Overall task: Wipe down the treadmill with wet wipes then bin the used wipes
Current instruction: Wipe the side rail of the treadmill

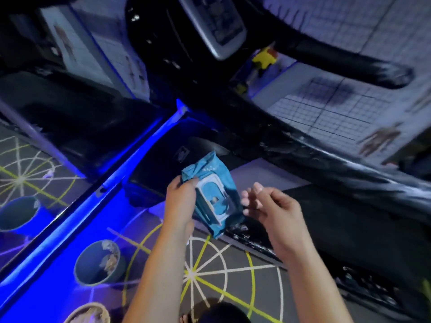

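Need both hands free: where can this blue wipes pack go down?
Bare: the grey line-patterned floor mat between the round blue bin of used wipes and the black treadmill's side rail, and its dark belt. Crowded: left, around that bin.

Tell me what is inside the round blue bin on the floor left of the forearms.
Inside the bin lie crumpled pale wads, probably used wipes, piled toward its far side. The bin's bottom and anything under the wads is covered.
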